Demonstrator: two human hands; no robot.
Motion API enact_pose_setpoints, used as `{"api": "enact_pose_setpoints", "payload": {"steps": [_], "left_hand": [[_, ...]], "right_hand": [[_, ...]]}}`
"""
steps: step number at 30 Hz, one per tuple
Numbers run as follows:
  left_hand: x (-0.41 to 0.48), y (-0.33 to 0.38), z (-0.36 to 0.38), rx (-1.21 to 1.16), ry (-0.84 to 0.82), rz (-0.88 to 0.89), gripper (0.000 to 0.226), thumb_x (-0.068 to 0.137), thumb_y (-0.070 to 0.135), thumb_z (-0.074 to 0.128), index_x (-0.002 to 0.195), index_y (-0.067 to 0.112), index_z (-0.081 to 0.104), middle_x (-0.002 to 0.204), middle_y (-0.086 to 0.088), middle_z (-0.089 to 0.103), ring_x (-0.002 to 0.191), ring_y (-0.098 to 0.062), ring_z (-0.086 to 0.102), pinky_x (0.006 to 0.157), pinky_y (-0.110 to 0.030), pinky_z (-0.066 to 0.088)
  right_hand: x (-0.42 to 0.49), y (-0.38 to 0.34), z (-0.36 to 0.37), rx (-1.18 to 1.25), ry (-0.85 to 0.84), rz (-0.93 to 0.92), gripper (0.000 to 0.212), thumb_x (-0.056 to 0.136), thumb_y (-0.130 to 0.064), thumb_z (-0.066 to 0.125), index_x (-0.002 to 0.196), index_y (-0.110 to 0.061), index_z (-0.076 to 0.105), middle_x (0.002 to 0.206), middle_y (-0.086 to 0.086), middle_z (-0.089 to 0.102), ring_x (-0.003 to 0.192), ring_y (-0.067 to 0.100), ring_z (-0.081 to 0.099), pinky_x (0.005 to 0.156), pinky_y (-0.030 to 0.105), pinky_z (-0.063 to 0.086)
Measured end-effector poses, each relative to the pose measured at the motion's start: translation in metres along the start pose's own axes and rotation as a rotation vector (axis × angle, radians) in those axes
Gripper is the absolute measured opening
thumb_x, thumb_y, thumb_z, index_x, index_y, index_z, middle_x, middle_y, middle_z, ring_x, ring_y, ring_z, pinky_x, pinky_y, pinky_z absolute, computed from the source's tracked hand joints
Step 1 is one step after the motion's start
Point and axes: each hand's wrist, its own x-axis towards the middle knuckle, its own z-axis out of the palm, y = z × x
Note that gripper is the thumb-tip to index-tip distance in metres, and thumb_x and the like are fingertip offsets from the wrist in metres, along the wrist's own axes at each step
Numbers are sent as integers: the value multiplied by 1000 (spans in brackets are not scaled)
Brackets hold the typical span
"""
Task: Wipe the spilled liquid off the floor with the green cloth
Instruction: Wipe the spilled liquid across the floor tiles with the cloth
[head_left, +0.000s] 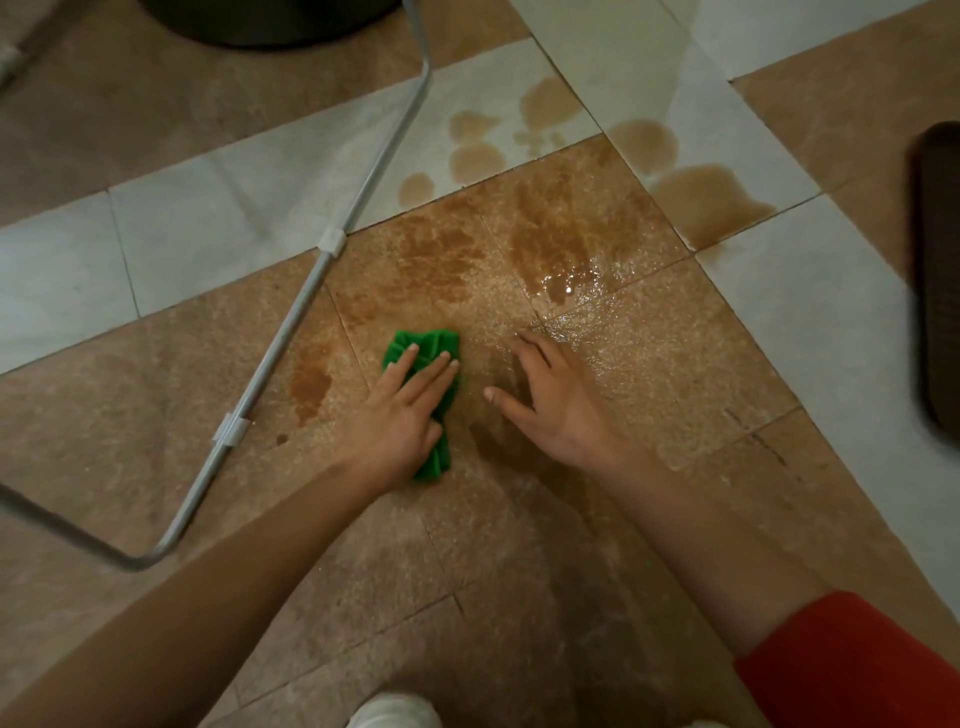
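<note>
floor (519, 519): tile, two kinds.
brown tiles (675, 395): speckled, grainy-looking; matt where dry, shiny where wet.
pale tiles (234, 208): smooth, faintly marbled, low sheen.
liquid (561, 286): brown, thin, glossy, with bright glints in the deepest pool.
cloth (431, 345): green fabric, ribbed, matt.
tube (291, 332): grey metal, smooth, dull satin finish.
clips (332, 241): white plastic, smooth.
sleeve (857, 665): red cloth, matt.
strip (940, 270) at right edge: dark, finely gridded texture; material cannot be told.
</note>
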Motion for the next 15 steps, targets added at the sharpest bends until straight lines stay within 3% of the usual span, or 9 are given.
{"api": "enact_pose_setpoints", "payload": {"steps": [4,6,9,11,12,15], "left_hand": [[22,-5,-9,-143,-49,-229,66,90,18,48,147,16,17,155,-3,17,143,-29,-2,116,-42,1],[23,2,-8,-130,-70,-263,67,91,20,46,148,17,11,156,-1,11,143,-30,-8,116,-41,-1],[0,8,-4,31,-122,-84,65,92,27,39,148,17,7,155,3,7,143,-32,-6,117,-45,5],[-12,4,-5,34,-99,-1,62,87,29,37,146,15,21,151,-2,24,141,-37,12,114,-51,19],[-11,-1,-5,4,-83,-29,62,86,27,39,145,16,23,150,-3,29,141,-36,14,114,-51,19],[9,-9,-12,-87,-142,-216,69,90,23,46,148,22,8,156,2,11,143,-28,-5,116,-42,-1]], "right_hand": [[-4,-2,3,-40,-14,-24,65,93,-52,42,146,-19,26,153,3,25,141,23,20,116,41,19],[-2,-5,4,-46,-29,-34,65,92,-53,42,146,-20,25,153,1,25,141,22,20,115,39,18],[-1,-9,5,-79,-48,-41,65,92,-54,41,146,-21,24,153,0,23,141,22,19,114,39,16],[-2,-10,6,-87,-55,-43,65,92,-54,41,146,-21,24,154,0,22,141,21,18,115,38,14],[-3,-9,6,-95,-58,-44,65,92,-54,41,146,-21,24,154,0,21,141,21,18,115,38,13],[-4,-10,8,-133,-74,-68,64,92,-54,41,145,-22,26,154,0,21,142,22,16,116,40,11]]}}
